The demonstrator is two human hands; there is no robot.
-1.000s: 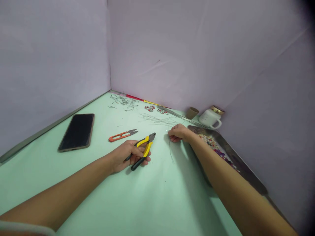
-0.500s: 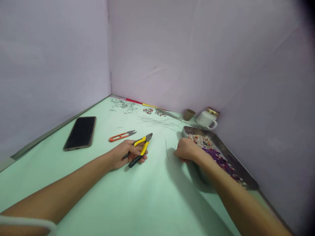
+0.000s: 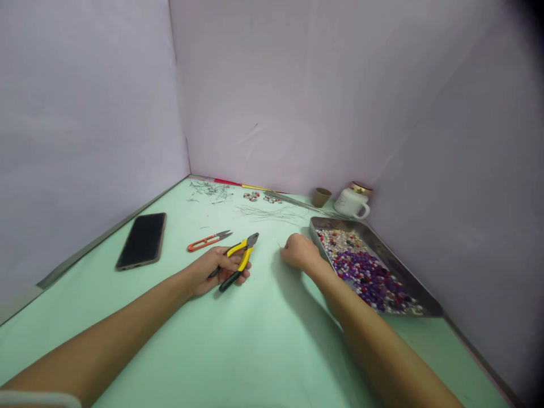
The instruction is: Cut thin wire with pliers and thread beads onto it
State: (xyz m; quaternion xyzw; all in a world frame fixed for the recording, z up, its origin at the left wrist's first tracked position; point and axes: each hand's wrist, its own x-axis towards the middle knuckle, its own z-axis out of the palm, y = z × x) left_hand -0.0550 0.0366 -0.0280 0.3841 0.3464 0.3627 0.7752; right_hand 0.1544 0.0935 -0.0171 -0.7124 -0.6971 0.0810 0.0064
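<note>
"Head view: yellow-and-black metal pliers (image 3: pixel 245 259)?"
"Lower centre, held in the left hand (image 3: pixel 216 269), aimed upper right."
"Thin silvery wire (image 3: pixel 279 243)?"
"Right of their tip, by the nearer right hand (image 3: pixel 300 251); grip unclear."

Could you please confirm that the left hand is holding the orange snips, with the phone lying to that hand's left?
Not quite: the head view shows the left hand holding the yellow-and-black pliers, while the orange snips lie on the table. The phone does lie to that hand's left.
</note>
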